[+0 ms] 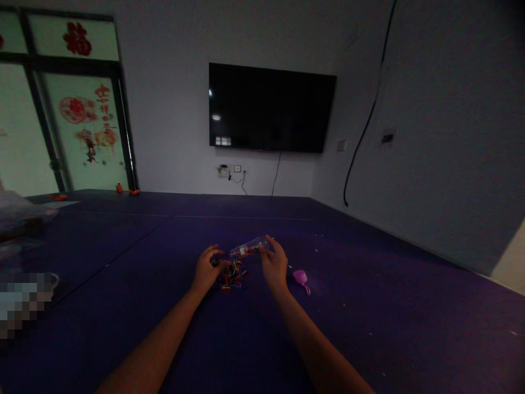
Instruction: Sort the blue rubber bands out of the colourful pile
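Note:
A small heap of coloured elastic bands lies on the dark purple table. My left hand rests at the heap's left edge, fingers curled into the bands. My right hand holds a clear plastic bottle tilted on its side just above the heap, its mouth toward the left hand. A pink cap with a strap lies on the table just right of my right hand.
A black wall screen hangs ahead above a socket with cables. Glass doors with red decorations stand at the left. A clear plastic bag sits at the table's left edge, and small orange items lie at the far edge.

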Demonstrator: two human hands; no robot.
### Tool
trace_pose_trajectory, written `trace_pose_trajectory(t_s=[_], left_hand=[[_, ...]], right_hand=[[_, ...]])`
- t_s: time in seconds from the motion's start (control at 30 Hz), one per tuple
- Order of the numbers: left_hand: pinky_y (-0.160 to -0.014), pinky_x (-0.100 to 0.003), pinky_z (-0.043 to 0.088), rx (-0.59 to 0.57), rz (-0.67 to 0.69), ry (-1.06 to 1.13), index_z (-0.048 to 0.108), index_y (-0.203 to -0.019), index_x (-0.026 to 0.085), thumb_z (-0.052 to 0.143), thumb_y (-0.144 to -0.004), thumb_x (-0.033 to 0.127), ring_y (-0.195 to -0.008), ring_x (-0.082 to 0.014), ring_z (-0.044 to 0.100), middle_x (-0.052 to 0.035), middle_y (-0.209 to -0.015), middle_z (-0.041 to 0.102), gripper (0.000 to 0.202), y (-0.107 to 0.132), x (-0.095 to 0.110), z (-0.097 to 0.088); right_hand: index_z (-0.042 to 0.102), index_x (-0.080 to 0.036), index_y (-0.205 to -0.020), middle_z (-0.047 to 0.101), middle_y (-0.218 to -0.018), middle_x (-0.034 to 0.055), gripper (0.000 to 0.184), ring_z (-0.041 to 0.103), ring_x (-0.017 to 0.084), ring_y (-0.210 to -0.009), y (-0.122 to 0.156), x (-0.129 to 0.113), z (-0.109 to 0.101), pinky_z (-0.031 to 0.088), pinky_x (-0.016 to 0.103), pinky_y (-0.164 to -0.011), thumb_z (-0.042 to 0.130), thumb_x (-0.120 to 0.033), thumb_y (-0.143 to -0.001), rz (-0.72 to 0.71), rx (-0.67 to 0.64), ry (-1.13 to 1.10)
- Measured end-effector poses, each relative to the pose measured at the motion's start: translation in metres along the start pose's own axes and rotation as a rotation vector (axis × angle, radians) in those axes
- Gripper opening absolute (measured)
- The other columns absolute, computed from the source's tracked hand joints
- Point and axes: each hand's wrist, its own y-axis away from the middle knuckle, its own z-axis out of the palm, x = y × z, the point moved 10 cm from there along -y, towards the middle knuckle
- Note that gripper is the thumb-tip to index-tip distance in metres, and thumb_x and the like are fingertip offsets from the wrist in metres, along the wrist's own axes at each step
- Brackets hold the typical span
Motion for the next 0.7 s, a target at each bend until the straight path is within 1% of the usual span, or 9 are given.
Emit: trace_pose_trajectory(t_s=[0.07, 0.17, 0.23, 0.3, 0.37, 0.4, 0.53, 0.63, 0.7], left_hand=[[-0.098, -0.046, 0.039, -0.033, 0.028, -0.001, 0.069, -0.079, 0.020, 0.071, -0.067, 0.039, -0.114, -0.0281, 0.053, -0.0103, -0.121, 0.060, 0.022, 0.001, 0.003, 0.005], [-0.098, -0.047, 0.039, -0.051, 0.048, -0.024, 0.069, -0.079, 0.020, 0.070, -0.069, 0.037, -0.116, -0.0285, 0.052, -0.0104, -0.120, 0.060, 0.019, 0.002, 0.004, 0.008], [-0.098, -0.048, 0.038, -0.038, 0.052, -0.037, 0.067, -0.086, 0.020, 0.072, -0.066, 0.036, -0.115, -0.0289, 0.053, -0.0110, -0.117, 0.061, 0.026, 0.002, 0.004, 0.006], [-0.098, -0.048, 0.039, -0.040, 0.058, -0.033, 0.064, -0.098, 0.019, 0.074, -0.064, 0.039, -0.115, -0.0292, 0.053, -0.0115, -0.116, 0.062, 0.041, 0.003, 0.004, 0.007], [-0.099, -0.048, 0.038, -0.062, 0.065, -0.041, 0.061, -0.108, 0.020, 0.074, -0.062, 0.041, -0.118, -0.0299, 0.051, -0.0119, -0.118, 0.061, 0.052, 0.005, 0.005, 0.009], [-0.100, -0.048, 0.037, -0.080, 0.070, -0.051, 0.060, -0.111, 0.020, 0.074, -0.063, 0.043, -0.120, -0.0304, 0.049, -0.0120, -0.121, 0.060, 0.055, 0.006, 0.006, 0.011], [-0.105, -0.051, 0.029, -0.150, 0.083, -0.102, 0.062, -0.111, 0.021, 0.072, -0.065, 0.043, -0.124, -0.0312, 0.045, -0.0123, -0.123, 0.059, 0.051, 0.009, 0.009, 0.021], [-0.108, -0.053, 0.021, -0.178, 0.089, -0.125, 0.063, -0.108, 0.021, 0.071, -0.066, 0.044, -0.122, -0.0304, 0.048, -0.0124, -0.121, 0.061, 0.048, 0.010, 0.010, 0.026], [-0.109, -0.054, 0.018, -0.189, 0.100, -0.129, 0.064, -0.106, 0.021, 0.071, -0.066, 0.044, -0.119, -0.0295, 0.050, -0.0116, -0.120, 0.062, 0.046, 0.011, 0.012, 0.029]], right_hand=[[0.056, -0.018, -0.120, 0.057, -0.121, 0.0139, 0.040, 0.064, 0.020, -0.090, 0.001, -0.013, 0.004, 0.056, 0.036, -0.076, 0.053, -0.035, -0.085, -0.072, -0.041, 0.007], [0.058, -0.022, -0.119, 0.054, -0.126, 0.0120, 0.034, 0.058, 0.022, -0.107, 0.004, -0.041, 0.011, 0.054, 0.037, -0.083, 0.052, -0.030, -0.086, -0.248, -0.110, 0.069], [0.057, -0.025, -0.121, 0.054, -0.127, 0.0101, 0.034, 0.053, 0.023, -0.115, 0.009, -0.059, 0.017, 0.051, 0.040, -0.090, 0.051, -0.025, -0.087, -0.362, -0.157, 0.126], [0.054, -0.027, -0.124, 0.055, -0.127, 0.0081, 0.038, 0.051, 0.022, -0.119, 0.013, -0.070, 0.024, 0.047, 0.041, -0.096, 0.049, -0.021, -0.087, -0.430, -0.216, 0.177], [0.052, -0.029, -0.127, 0.053, -0.129, 0.0068, 0.041, 0.050, 0.021, -0.120, 0.016, -0.075, 0.030, 0.045, 0.040, -0.099, 0.047, -0.018, -0.088, -0.457, -0.263, 0.209], [0.051, -0.029, -0.128, 0.053, -0.131, 0.0065, 0.042, 0.050, 0.020, -0.120, 0.017, -0.076, 0.032, 0.045, 0.040, -0.099, 0.046, -0.017, -0.088, -0.465, -0.276, 0.216], [0.048, -0.028, -0.130, 0.050, -0.133, 0.0070, 0.044, 0.048, 0.019, -0.122, 0.019, -0.079, 0.035, 0.043, 0.038, -0.100, 0.044, -0.014, -0.088, -0.490, -0.308, 0.221], [0.048, -0.029, -0.131, 0.050, -0.134, 0.0063, 0.045, 0.048, 0.019, -0.122, 0.019, -0.081, 0.040, 0.043, 0.038, -0.100, 0.044, -0.014, -0.088, -0.492, -0.350, 0.233], [0.048, -0.029, -0.131, 0.051, -0.133, 0.0063, 0.046, 0.048, 0.019, -0.122, 0.019, -0.082, 0.041, 0.043, 0.038, -0.100, 0.045, -0.015, -0.088, -0.484, -0.354, 0.230]])
